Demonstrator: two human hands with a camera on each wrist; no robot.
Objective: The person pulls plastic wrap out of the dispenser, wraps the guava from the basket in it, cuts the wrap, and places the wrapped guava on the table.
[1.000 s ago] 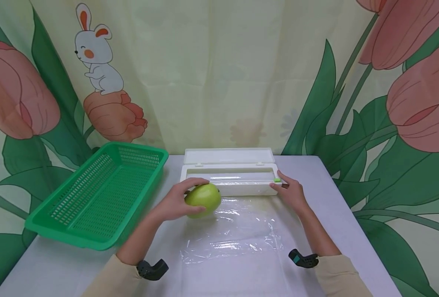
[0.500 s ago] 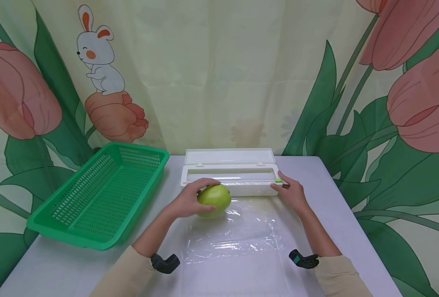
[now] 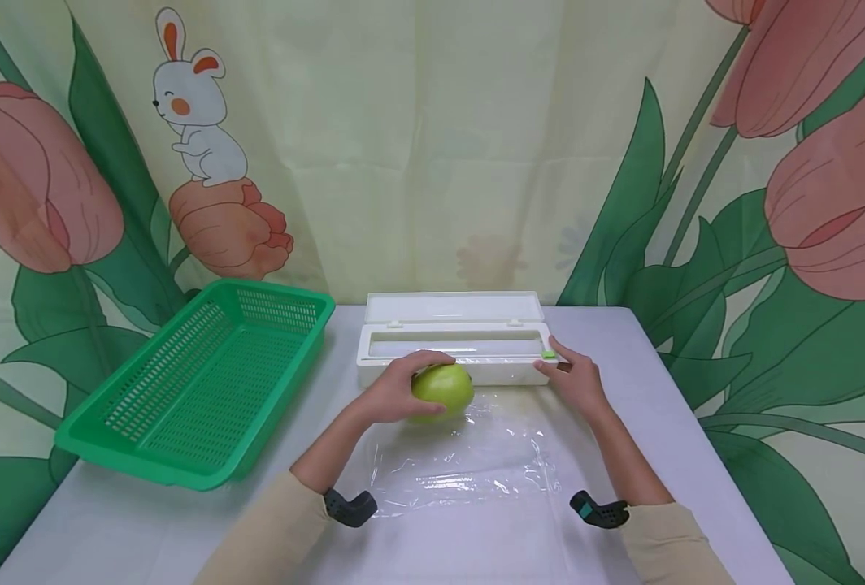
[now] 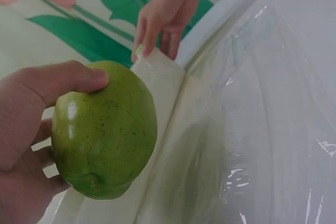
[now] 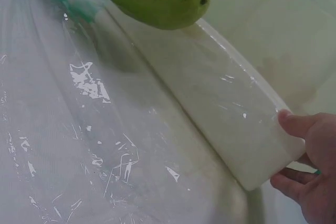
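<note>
My left hand (image 3: 401, 392) grips an oval green fruit (image 3: 447, 390) between thumb and fingers. The fruit hangs above the cling film, just in front of the box; its speckled skin shows in the left wrist view. At the back of the table sits a white cling film dispenser (image 3: 491, 374), its lid (image 3: 454, 306) raised. A sheet of clear cling film (image 3: 469, 455) runs from it toward me over the table. My right hand (image 3: 579, 382) pinches the dispenser's right end, by the small green slider (image 3: 549, 354). The dispenser's front left part is partly behind my left hand.
A green plastic basket (image 3: 257, 431) with slotted walls stands on the left of the white-covered table (image 3: 659, 390). Behind the table hangs a curtain (image 3: 403, 162) printed with tulips and a rabbit.
My left hand has moved to the right with the green fruit, along the front of the dispenser. My right hand stays at the dispenser's right end.
</note>
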